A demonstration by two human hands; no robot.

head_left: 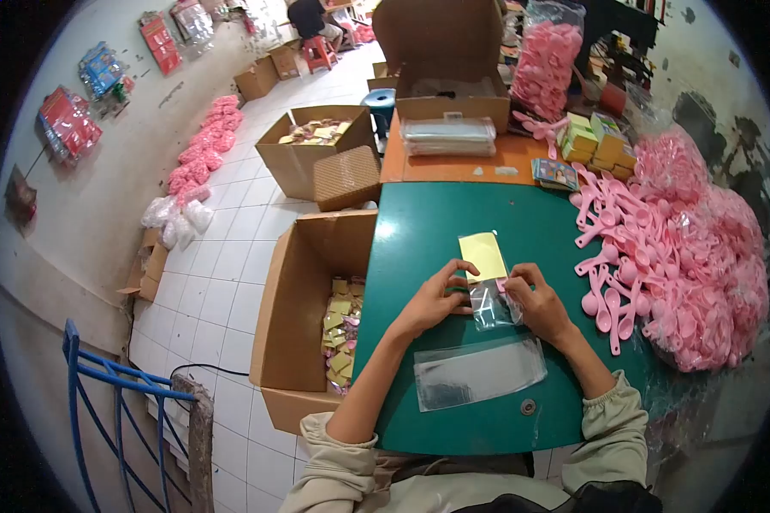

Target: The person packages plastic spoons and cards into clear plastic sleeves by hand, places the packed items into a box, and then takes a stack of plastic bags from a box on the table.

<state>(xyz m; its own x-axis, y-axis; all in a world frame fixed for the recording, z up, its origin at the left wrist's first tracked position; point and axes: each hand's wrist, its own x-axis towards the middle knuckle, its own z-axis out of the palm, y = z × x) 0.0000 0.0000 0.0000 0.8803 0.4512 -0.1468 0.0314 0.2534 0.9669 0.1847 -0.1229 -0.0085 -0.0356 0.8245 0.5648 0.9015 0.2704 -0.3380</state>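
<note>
On the green table (453, 205) a clear plastic bag (490, 313) lies between my hands, with a yellow card (484, 256) at its far end. My left hand (441, 297) is at the left edge of the bag and card, its fingers curled. My right hand (535, 299) pinches at the bag's right side, where a bit of pink shows near the fingertips; what exactly it grips is too small to tell. A stack of flat clear bags (481, 373) lies nearer to me.
Loose pink spoons (612, 312) and bagged ones (710, 282) are heaped on the right. An open carton (295, 316) with packed pieces stands left of the table. Small boxes (609, 141) and a plastic-wrapped stack (448, 137) sit behind. A person (312, 19) sits far back.
</note>
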